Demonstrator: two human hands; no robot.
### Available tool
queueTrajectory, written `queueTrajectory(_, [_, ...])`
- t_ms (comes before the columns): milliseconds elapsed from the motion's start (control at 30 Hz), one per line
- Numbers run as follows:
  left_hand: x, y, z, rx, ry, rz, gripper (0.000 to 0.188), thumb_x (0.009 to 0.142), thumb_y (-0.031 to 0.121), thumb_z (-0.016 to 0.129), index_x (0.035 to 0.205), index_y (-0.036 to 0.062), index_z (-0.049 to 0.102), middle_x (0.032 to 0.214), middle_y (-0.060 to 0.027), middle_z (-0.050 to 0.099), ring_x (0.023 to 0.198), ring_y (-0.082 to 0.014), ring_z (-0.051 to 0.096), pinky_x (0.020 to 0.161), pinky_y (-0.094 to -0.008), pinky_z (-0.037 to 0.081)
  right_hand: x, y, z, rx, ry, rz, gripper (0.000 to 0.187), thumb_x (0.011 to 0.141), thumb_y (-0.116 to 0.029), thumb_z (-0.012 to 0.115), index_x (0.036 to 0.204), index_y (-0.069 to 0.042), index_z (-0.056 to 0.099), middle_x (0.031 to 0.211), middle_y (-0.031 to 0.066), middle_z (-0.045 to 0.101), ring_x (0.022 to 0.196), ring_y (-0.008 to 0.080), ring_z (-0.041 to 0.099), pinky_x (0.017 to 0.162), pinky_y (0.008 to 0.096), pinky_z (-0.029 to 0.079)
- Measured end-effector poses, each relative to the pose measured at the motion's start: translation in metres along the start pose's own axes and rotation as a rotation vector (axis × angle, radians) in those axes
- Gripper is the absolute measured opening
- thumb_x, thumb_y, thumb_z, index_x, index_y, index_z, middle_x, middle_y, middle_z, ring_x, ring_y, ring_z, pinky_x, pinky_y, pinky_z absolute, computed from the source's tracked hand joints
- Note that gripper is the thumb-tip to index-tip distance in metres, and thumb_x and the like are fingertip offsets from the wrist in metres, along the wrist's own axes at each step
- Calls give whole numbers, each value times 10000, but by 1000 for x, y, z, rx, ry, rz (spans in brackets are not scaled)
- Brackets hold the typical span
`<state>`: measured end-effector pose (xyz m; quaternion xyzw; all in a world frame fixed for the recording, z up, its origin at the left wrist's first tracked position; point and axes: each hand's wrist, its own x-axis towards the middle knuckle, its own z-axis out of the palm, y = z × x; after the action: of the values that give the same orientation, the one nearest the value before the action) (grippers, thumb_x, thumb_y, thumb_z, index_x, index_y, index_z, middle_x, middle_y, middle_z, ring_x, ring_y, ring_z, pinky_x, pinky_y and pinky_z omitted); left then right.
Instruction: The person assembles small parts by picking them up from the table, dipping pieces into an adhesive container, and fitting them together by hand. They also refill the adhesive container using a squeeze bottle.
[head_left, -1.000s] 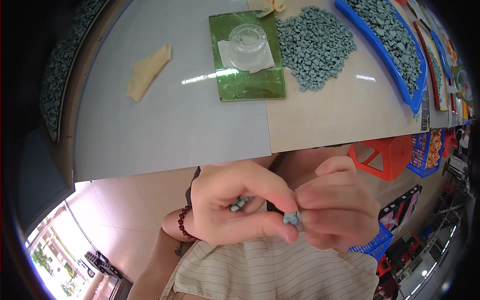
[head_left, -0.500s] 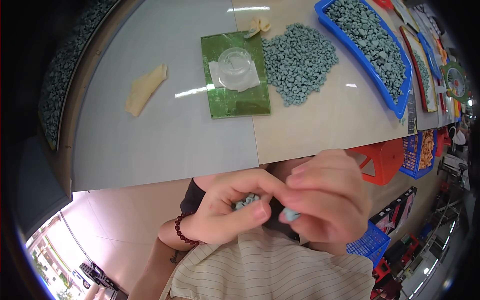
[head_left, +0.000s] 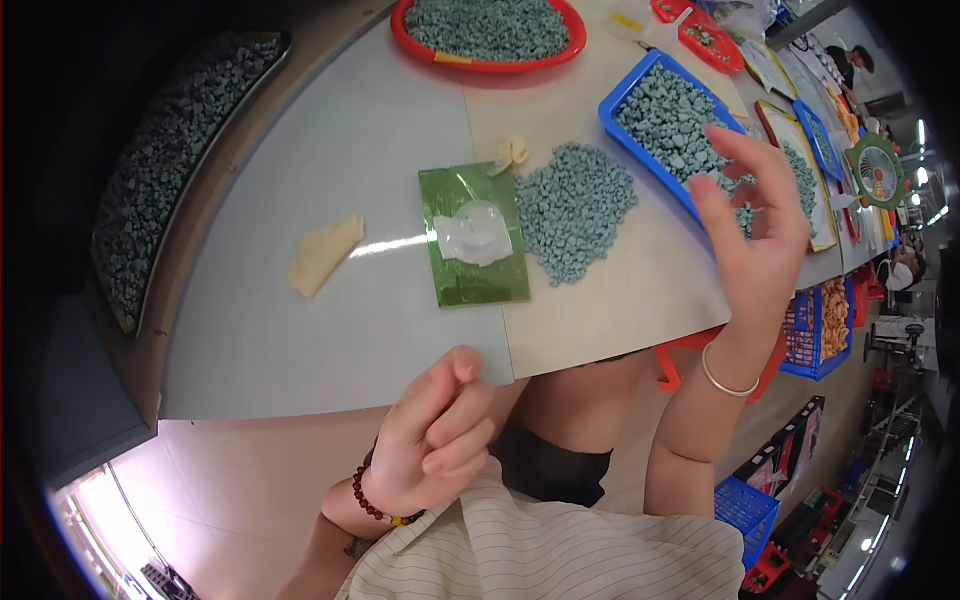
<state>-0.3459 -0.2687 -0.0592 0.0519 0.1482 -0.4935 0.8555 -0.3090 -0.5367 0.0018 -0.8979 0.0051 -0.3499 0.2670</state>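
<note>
Above the near side of a blue tray (head_left: 640,150) heaped with blue-green stones (head_left: 672,118) is my right hand (head_left: 758,205), thumb and fingers spread apart with nothing visible between them. At the table's front edge, my left hand (head_left: 440,430) is closed, its fingers curled inward over the palm. Those fingers hide the small blue-green stones seen in that palm a moment earlier. A loose pile of similar stones (head_left: 575,212) lies left of the tray. Beside the pile, a green rectangular mat (head_left: 475,285) carries a clear round dish (head_left: 478,232) on a white piece.
A red tray (head_left: 575,45) of stones stands at the far side. A beige cloth scrap (head_left: 325,255) lies at left, a crumpled one (head_left: 510,152) behind the mat. A dark bin of stones (head_left: 170,170) borders the left. A red stool (head_left: 680,360) stands below the table's right edge.
My hands have parted. The right has gone up and rightward to the blue tray and opened, without the stone it pinched. The left has curled closed. The view has shifted, showing the red tray.
</note>
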Motion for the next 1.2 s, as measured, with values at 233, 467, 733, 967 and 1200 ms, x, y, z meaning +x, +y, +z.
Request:
queueTrajectory(233, [-27, 13, -4, 445, 68, 692, 530, 932, 434, 333, 510, 114, 309, 469, 23, 286, 438, -98, 257, 416, -233, 198, 1, -3, 0, 425, 78, 62, 233, 707, -28, 671, 932, -16, 610, 864, 20, 578, 752, 89, 508, 619, 202, 390])
queueTrajectory(467, [-39, 63, -22, 1405, 259, 1400, 399, 922, 211, 402, 560, 67, 310, 508, 14, 271, 466, -88, 228, 447, -246, 167, 65, 36, 3, 544, 154, 248, 404, 759, -110, 643, 1117, 18, 507, 1009, 79, 559, 891, 134, 535, 773, 237, 424])
queueTrajectory(733, [-44, 66, -18, 1373, 266, 1227, 416, 893, 192, 446, 535, 55, 285, 505, 10, 267, 477, -88, 233, 464, -254, 163, 153, 128, 102, -170, -10, 348, 675, 600, -386, 748, 1089, 34, 548, 948, 171, 610, 893, 198, 596, 763, 287, 460])
queueTrajectory(967, [-45, 72, -18, 1222, 212, 1180, 401, 888, 200, 456, 540, 71, 303, 494, 16, 267, 468, -80, 218, 433, -248, 158, 161, 135, 109, -257, -57, 279, 438, 557, -425, 728, 717, -22, 667, 704, 155, 638, 697, 291, 624, 677, 375, 482])
queueTrajectory(1200, [-45, 74, -17, 1233, 119, 1193, 398, 891, 214, 452, 537, 78, 330, 481, 20, 283, 444, -76, 212, 413, -236, 160, 110, 34, 51, -7, 5, -32, 296, 733, -267, 676, 799, -18, 529, 696, 28, 542, 626, 85, 484, 569, 250, 401])
